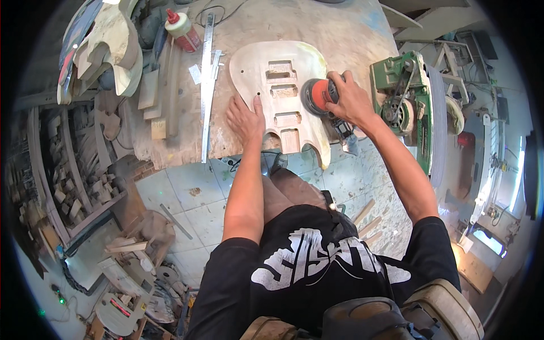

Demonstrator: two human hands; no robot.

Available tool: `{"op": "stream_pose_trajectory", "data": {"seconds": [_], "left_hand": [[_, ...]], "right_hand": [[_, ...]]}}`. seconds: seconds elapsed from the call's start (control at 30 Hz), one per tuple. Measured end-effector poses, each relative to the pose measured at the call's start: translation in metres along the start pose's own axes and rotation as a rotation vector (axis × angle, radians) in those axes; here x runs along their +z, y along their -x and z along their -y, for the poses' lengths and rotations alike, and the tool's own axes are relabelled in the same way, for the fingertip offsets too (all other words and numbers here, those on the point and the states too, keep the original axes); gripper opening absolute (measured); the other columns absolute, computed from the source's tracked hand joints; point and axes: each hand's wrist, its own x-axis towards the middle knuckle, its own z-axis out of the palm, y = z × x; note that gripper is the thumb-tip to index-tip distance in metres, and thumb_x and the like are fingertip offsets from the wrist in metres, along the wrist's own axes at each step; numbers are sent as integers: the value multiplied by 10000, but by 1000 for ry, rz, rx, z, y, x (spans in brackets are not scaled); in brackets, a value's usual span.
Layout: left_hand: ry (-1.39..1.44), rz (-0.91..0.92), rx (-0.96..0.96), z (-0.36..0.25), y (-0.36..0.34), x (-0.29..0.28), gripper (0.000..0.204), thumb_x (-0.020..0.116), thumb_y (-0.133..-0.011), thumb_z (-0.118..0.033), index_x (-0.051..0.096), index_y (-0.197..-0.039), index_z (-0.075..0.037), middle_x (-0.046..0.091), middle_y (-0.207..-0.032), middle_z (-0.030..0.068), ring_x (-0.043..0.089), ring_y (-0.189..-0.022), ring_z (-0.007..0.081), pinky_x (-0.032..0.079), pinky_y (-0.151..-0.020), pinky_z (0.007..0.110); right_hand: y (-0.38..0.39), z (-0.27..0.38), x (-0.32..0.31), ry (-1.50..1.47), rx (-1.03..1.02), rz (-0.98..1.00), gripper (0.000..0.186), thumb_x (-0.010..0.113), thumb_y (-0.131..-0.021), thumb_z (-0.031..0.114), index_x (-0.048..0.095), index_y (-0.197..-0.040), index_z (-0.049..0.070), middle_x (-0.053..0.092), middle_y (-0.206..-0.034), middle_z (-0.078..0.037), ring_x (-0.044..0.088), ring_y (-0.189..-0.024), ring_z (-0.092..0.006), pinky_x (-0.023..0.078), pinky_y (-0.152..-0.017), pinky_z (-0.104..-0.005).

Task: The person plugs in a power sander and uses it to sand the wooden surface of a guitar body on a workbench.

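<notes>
A pale wooden electric guitar body (306, 59) lies flat on the workbench, its horned end toward me at the bench's front edge. Several rectangular pockets and two small dark holes are cut in its face. My left hand (247, 120) holds its left edge, thumb on top and fingers along the side. Closed over a red and black orbital sander (321, 95), my right hand (352, 102) keeps it at the body's right edge. The sander's round pad is partly over the wood; its underside is hidden.
A green belt machine (416, 85) stands close on the right. Left of the body lie a metal ruler (207, 85), wood strips (164, 93), and a white glue bottle with a red cap (182, 29). More shaped bodies (116, 51) are stacked at far left.
</notes>
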Motion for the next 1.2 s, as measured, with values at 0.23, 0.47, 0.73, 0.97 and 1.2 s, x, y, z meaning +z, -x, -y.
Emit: {"op": "stream_pose_trajectory", "data": {"seconds": [0.23, 0.47, 0.73, 0.97, 1.2], "left_hand": [[-18, -31, 15, 5, -2, -2, 730, 624, -1010, -576, 529, -1485, -31, 553, -1504, 231, 495, -1354, 452, 383, -1137, 582], [-35, -70, 50, 5, -1, 0, 719, 627, -1009, -570, 543, -1463, -18, 566, -1484, 249, 513, -1319, 460, 400, -1122, 572], [-32, -23, 36, 4, -2, -2, 718, 608, -1021, -572, 533, -1469, -17, 556, -1497, 235, 498, -1337, 445, 380, -1140, 556], [-47, -45, 25, 4, -1, 0, 707, 608, -1016, -580, 548, -1462, -35, 584, -1474, 224, 499, -1343, 436, 378, -1146, 554], [-22, -29, 38, 3, -2, -2, 694, 626, -1009, -566, 553, -1475, -56, 580, -1487, 204, 489, -1361, 432, 372, -1152, 562]], "right_hand": [[87, 7, 12, -67, -63, 81, 695, 861, -809, 211, 529, -1418, 162, 517, -1214, -236, 644, -1075, -473, 555, -836, -569], [158, -2, 20, -123, 62, 114, 673, 871, -789, 162, 543, -1377, 168, 515, -1216, -200, 643, -1091, -464, 565, -798, -566], [85, 0, 18, -123, -4, -73, 615, 838, -817, 160, 552, -1361, 160, 535, -1180, -238, 656, -1023, -485, 549, -803, -572], [88, -6, 18, -49, -34, -58, 641, 837, -799, 151, 553, -1373, 165, 545, -1156, -235, 642, -1026, -488, 547, -833, -566], [99, -5, 21, -126, 23, -73, 642, 843, -809, 164, 551, -1381, 172, 543, -1184, -227, 641, -1079, -491, 541, -829, -592]]}}
